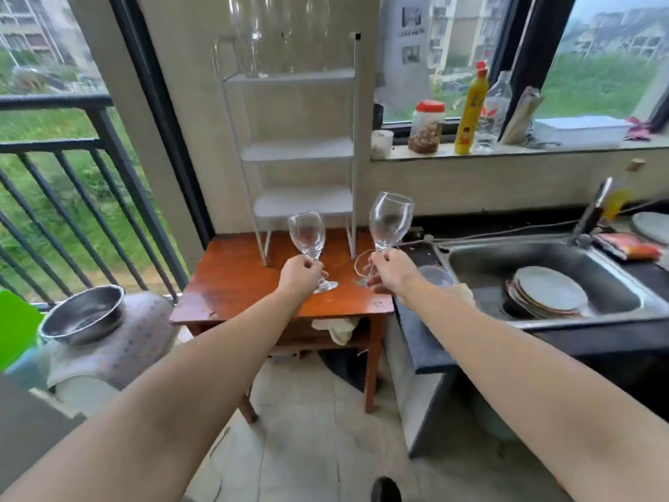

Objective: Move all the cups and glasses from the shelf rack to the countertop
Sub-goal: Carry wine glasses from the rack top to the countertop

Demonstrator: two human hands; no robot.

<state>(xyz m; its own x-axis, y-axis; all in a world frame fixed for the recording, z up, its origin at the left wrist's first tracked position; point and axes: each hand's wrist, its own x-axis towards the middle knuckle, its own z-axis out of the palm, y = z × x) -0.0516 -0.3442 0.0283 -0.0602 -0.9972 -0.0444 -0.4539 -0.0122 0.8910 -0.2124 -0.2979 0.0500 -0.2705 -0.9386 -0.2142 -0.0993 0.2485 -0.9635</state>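
A white shelf rack (300, 150) stands at the back of an orange wooden table (231, 284). Its top shelf holds several tall clear glasses (253, 34); the three lower shelves are bare. My left hand (300, 275) grips the stem of a clear wine glass (307, 235), whose foot is at or just above the tabletop. My right hand (392, 271) holds a second wine glass (391, 221) by the stem, tilted slightly and raised above the table's right edge. The dark countertop (423, 335) lies to the right, beside the sink.
A steel sink (481, 266) on the right holds stacked plates (550, 293). A jar (426, 126), yellow bottle (470, 110) and clear bottle (494, 114) line the window sill. A metal bowl (83, 313) sits on a grey container at the left, near the balcony railing (54, 146).
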